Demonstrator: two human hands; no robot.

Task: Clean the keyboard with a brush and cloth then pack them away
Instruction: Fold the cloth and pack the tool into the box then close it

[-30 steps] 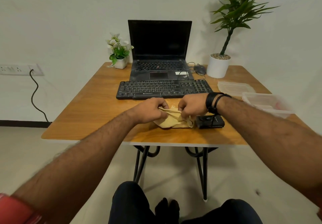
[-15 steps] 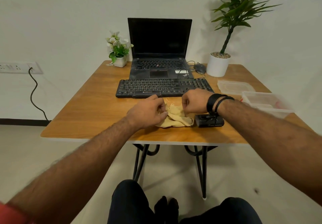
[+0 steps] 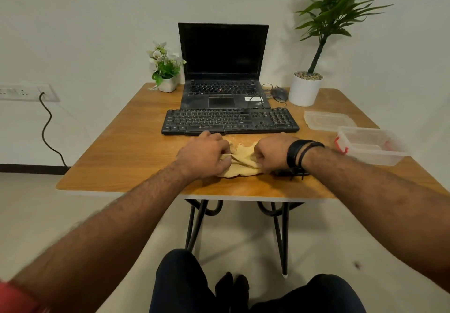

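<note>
Wooden table (image 3: pixel 117 147) on black hairpin legs, pale wall behind, wall socket with black cord at left. Far edge: open laptop (image 3: pixel 222 69), small flower pot (image 3: pixel 165 69), tall potted plant (image 3: pixel 314 44), mouse (image 3: pixel 279 94). Keyboard (image 3: pixel 230 120) lies just in front of laptop. Clear box (image 3: pixel 372 145) and lid (image 3: pixel 327 120) at right. Near centre: yellow cloth (image 3: pixel 243 160) bunched on table; left hand (image 3: pixel 203 155) and right hand (image 3: pixel 274 153) both curled, gripping its ends. Dark object under right wrist, mostly hidden.

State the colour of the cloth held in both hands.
The cloth is pale yellow, seen in the head view.
</note>
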